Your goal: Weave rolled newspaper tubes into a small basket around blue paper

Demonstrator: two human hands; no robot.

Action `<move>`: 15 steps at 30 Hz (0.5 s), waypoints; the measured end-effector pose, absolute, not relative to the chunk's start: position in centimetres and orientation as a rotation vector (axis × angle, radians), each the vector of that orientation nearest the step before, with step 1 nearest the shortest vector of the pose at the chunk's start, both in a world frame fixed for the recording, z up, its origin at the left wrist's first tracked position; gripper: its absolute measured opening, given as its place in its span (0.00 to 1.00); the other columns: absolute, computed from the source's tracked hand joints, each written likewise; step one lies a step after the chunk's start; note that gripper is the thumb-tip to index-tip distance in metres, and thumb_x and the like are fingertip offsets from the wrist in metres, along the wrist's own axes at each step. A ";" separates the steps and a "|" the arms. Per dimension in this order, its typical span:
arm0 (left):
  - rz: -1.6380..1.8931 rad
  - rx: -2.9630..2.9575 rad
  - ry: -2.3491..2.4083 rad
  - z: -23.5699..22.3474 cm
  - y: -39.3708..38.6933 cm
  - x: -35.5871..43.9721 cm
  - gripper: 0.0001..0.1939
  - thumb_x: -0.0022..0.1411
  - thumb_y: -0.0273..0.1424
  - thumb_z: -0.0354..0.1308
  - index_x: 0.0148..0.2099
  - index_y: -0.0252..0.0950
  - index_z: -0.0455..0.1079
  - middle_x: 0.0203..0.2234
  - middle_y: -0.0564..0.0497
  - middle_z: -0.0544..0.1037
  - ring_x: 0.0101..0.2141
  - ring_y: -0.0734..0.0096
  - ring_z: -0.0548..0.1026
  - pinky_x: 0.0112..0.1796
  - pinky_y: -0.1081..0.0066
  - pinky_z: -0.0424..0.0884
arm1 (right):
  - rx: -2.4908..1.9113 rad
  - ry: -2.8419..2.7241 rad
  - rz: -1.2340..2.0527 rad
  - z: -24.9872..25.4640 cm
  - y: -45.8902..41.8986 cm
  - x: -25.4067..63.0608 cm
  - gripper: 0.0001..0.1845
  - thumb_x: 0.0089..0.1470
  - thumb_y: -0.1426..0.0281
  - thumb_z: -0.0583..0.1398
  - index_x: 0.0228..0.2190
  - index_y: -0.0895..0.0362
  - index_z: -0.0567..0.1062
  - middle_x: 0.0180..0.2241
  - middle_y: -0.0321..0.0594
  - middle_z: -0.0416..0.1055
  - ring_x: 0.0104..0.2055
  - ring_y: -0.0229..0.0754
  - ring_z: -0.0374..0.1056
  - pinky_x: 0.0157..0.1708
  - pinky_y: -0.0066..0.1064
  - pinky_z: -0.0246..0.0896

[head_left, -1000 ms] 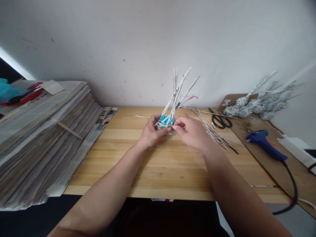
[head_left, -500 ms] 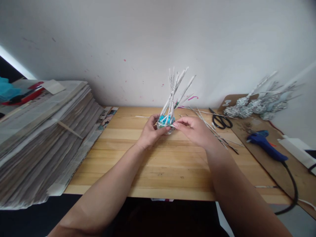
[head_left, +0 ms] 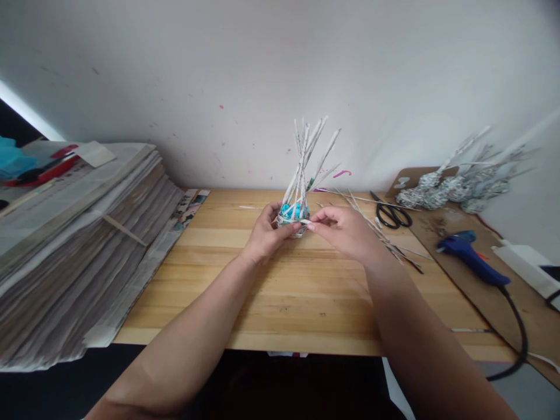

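Observation:
A small basket woven from rolled newspaper strips stands on the wooden table, its long uprights gathered into a cone that fans out at the top. Something bright blue shows inside its lower part. My left hand is wrapped round the basket's left side, thumb pressed on the front of the weave. At the basket's right front, my right hand pinches a thin paper strip between thumb and forefinger. The strip's far end is lost in the weave.
Loose paper sticks and black-handled scissors lie to the right. Beyond them are a blue glue gun on cardboard and several woven newspaper pieces. A tall newspaper stack stands left, against the wall's side.
The basket's uprights have swung slightly to the left at the top. More of the pale strip shows between the basket and my right fingertips. Both hands stay nearly in place.

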State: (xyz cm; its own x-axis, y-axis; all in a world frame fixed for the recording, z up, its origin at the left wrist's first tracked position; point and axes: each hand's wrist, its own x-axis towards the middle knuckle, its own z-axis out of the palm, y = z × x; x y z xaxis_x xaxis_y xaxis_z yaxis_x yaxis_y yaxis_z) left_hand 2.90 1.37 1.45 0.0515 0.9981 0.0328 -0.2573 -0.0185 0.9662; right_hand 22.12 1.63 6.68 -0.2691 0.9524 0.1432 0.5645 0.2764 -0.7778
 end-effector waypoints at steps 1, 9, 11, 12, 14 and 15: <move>1.300 1.059 0.963 1.5 1.3 2.9 0.38 0.42 0.38 0.78 0.54 0.37 0.66 0.49 0.43 0.78 0.41 0.61 0.78 0.35 0.66 0.77 | -1.367 -1.946 0.798 6.6 1.6 22.1 0.07 0.54 0.63 0.65 0.31 0.54 0.81 0.30 0.38 0.80 0.32 0.42 0.73 0.34 0.34 0.63; 1.301 1.018 0.951 1.7 1.2 3.1 0.37 0.43 0.38 0.78 0.53 0.37 0.66 0.48 0.44 0.78 0.41 0.61 0.78 0.33 0.68 0.77 | -1.393 -1.810 0.797 6.8 1.8 22.2 0.08 0.49 0.63 0.67 0.27 0.56 0.80 0.26 0.37 0.78 0.29 0.40 0.70 0.30 0.32 0.59; 1.302 0.999 0.935 1.6 1.2 3.1 0.37 0.43 0.38 0.78 0.53 0.37 0.66 0.48 0.44 0.77 0.41 0.62 0.78 0.33 0.69 0.77 | -1.378 -1.833 0.818 7.0 1.8 22.2 0.07 0.50 0.65 0.66 0.28 0.56 0.80 0.26 0.37 0.78 0.28 0.40 0.70 0.30 0.32 0.59; 1.302 0.989 0.928 1.6 1.2 3.1 0.37 0.43 0.38 0.78 0.53 0.37 0.66 0.48 0.44 0.77 0.41 0.63 0.78 0.33 0.69 0.77 | -1.383 -1.846 0.815 7.1 1.8 22.2 0.06 0.51 0.66 0.65 0.28 0.56 0.81 0.26 0.37 0.79 0.28 0.40 0.70 0.30 0.32 0.59; 1.300 0.974 0.919 1.5 1.1 3.1 0.37 0.44 0.38 0.78 0.54 0.36 0.66 0.48 0.44 0.77 0.40 0.64 0.77 0.33 0.69 0.76 | -1.409 -1.862 0.807 7.3 1.8 22.2 0.06 0.52 0.67 0.64 0.28 0.56 0.81 0.26 0.38 0.79 0.29 0.40 0.70 0.31 0.32 0.59; 1.299 0.969 0.917 1.5 1.1 3.1 0.37 0.43 0.38 0.78 0.54 0.36 0.66 0.48 0.44 0.77 0.40 0.64 0.77 0.33 0.69 0.77 | -1.427 -1.870 0.809 7.3 1.8 22.2 0.06 0.52 0.68 0.64 0.29 0.56 0.81 0.27 0.38 0.80 0.29 0.41 0.71 0.32 0.33 0.59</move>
State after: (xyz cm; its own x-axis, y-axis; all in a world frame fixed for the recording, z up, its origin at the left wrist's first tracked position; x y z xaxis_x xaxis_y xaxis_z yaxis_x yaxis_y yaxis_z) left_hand 3.09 1.14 1.55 0.0617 0.9981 -0.0046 -0.3383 0.0252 0.9407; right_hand 22.18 1.79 7.34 -0.2030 0.9715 0.1226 0.5756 0.2197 -0.7877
